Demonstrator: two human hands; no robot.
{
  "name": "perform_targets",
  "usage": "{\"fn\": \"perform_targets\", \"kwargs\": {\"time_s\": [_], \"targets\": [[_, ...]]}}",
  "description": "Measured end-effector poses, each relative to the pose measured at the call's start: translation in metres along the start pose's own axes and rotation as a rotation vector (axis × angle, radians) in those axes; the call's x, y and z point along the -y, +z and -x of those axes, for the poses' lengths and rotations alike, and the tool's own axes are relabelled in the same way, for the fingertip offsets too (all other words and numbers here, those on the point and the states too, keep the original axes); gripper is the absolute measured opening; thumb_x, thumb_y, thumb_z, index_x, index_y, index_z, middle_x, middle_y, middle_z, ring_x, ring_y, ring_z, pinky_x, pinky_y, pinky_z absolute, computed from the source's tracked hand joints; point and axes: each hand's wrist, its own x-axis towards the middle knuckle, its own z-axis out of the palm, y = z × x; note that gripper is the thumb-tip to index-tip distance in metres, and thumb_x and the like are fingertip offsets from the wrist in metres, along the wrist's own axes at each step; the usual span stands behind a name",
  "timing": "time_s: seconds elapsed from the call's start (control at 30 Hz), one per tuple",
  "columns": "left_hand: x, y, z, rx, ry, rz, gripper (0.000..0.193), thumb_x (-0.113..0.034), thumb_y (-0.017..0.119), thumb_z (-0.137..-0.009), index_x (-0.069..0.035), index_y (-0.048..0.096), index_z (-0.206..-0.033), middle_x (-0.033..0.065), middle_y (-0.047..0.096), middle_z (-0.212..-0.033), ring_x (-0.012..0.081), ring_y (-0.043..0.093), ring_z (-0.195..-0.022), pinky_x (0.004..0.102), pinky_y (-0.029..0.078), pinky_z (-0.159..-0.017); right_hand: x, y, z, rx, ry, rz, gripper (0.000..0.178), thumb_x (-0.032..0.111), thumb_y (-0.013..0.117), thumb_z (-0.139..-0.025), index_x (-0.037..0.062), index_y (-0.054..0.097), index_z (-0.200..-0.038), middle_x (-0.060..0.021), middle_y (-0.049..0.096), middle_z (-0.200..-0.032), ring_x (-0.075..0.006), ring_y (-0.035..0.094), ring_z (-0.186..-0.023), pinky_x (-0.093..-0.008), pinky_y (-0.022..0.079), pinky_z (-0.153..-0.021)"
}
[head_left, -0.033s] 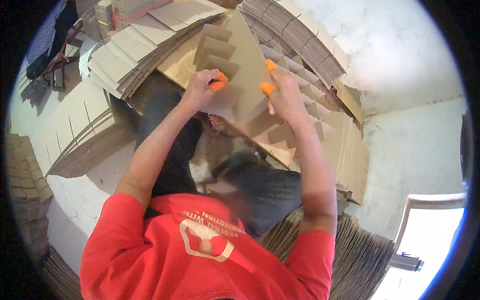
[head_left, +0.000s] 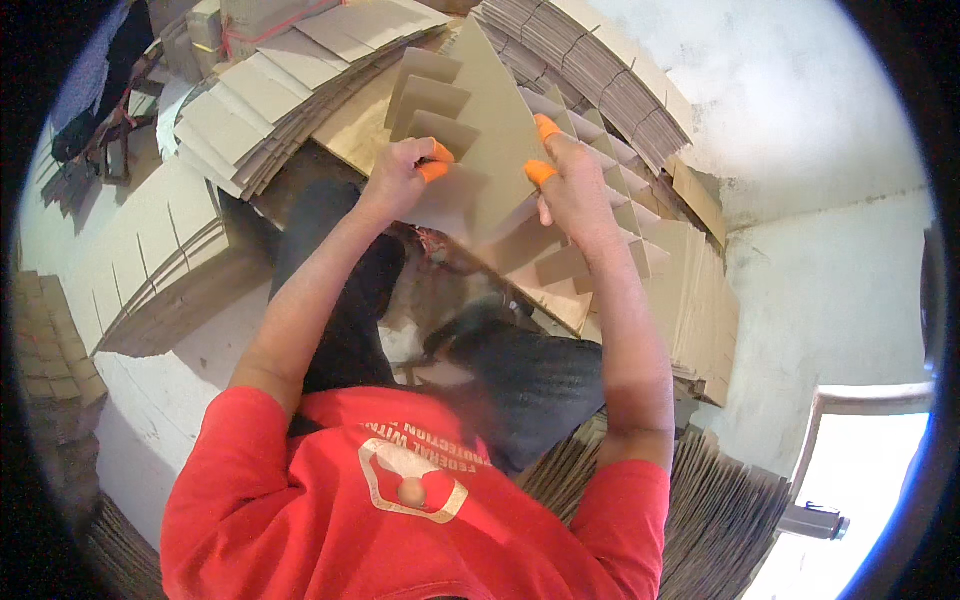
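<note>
A cardboard divider [head_left: 482,125] stands in front of me, its long tan panel crossed by several shorter strips in a grid. My left hand [head_left: 402,178] is closed at the panel's left side, thumb and finger pinching a cross strip [head_left: 435,100] near its edge. On the other side, my right hand [head_left: 575,185] has its thumb and finger curled at the divider's grid; the part between the fingertips is partly hidden. Orange covers sit on the thumb and a finger of each hand.
Under the divider is a wooden board [head_left: 345,130]. Slotted cardboard sheets [head_left: 255,100] are stacked to the left, with another stack [head_left: 590,70] behind. More cardboard [head_left: 690,310] leans at the right, by a pale wall [head_left: 830,260]. Another low stack [head_left: 150,260] lies nearer left.
My right hand has shifted slightly to the right, its fingertips a little farther from the long panel. The left hand is almost unmoved.
</note>
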Motion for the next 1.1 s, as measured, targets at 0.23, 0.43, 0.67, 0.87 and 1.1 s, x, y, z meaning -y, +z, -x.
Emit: {"fn": "perform_targets", "kwargs": {"time_s": [0.23, 0.43, 0.67, 0.87, 1.1], "targets": [[-0.012, -0.003, 0.009, 0.01, 0.061, -0.081, 0.013, -0.003, 0.069, -0.079, -0.004, 0.068, -0.091, 0.0135, 0.066, -0.084, 0.0268, 0.065, -0.079, 0.0346, 0.05, -0.072, 0.001, 0.028, 0.038, 0.131, 0.018, 0.088, 0.019, 0.001, 0.059, -0.078, -0.0028, 0.063, -0.096, -0.025, 0.065, -0.086, -0.0436, 0.063, -0.082, -0.0475, 0.051, -0.071], [-0.019, -0.011, 0.016, -0.008, 0.094, -0.31, 0.035, -0.007, 0.072, -0.076, -0.006, 0.065, -0.11, 0.012, 0.067, -0.104, 0.0278, 0.062, -0.102, 0.037, 0.049, -0.087, 0.021, 0.047, 0.051, 0.044, 0.025, 0.354, 0.028, 0.015, 0.063, -0.084, 0.0024, 0.06, -0.109, -0.0211, 0.066, -0.089, -0.0387, 0.065, -0.08, -0.0477, 0.052, -0.069], [-0.055, 0.015, 0.02, 0.238, 0.525, -0.641, 0.092, -0.021, 0.08, -0.064, -0.001, 0.036, -0.143, 0.0156, 0.038, -0.146, 0.0372, 0.028, -0.139, 0.0498, 0.024, -0.115, -0.09, -0.001, 0.025, -0.332, 0.263, 0.553, 0.049, 0.03, 0.068, -0.087, 0.0023, 0.056, -0.126, -0.0223, 0.066, -0.094, -0.0377, 0.064, -0.077, -0.0455, 0.05, -0.065], [-0.037, 0.029, -0.029, 0.371, 0.47, -0.689, 0.106, -0.019, 0.084, -0.06, -0.002, 0.027, -0.147, 0.0156, 0.029, -0.152, 0.0377, 0.02, -0.143, 0.0481, 0.02, -0.117, -0.08, -0.009, 0.04, -0.121, 0.194, 0.12, 0.044, 0.034, 0.068, -0.088, 0.0021, 0.063, -0.118, -0.0188, 0.066, -0.074, -0.0374, 0.063, -0.068, -0.0435, 0.05, -0.063], [-0.01, 0.056, -0.094, 0.555, 0.53, -0.665, 0.108, -0.015, 0.082, -0.059, -0.01, 0.024, -0.15, 0.0118, 0.032, -0.151, 0.0311, 0.023, -0.143, 0.044, 0.021, -0.117, -0.109, -0.032, 0.034, -0.286, 0.056, 0.418, 0.062, 0.033, 0.071, -0.085, 0.0007, 0.052, -0.133, -0.023, 0.062, -0.112, -0.0301, 0.061, -0.102, -0.0403, 0.051, -0.074]]}}
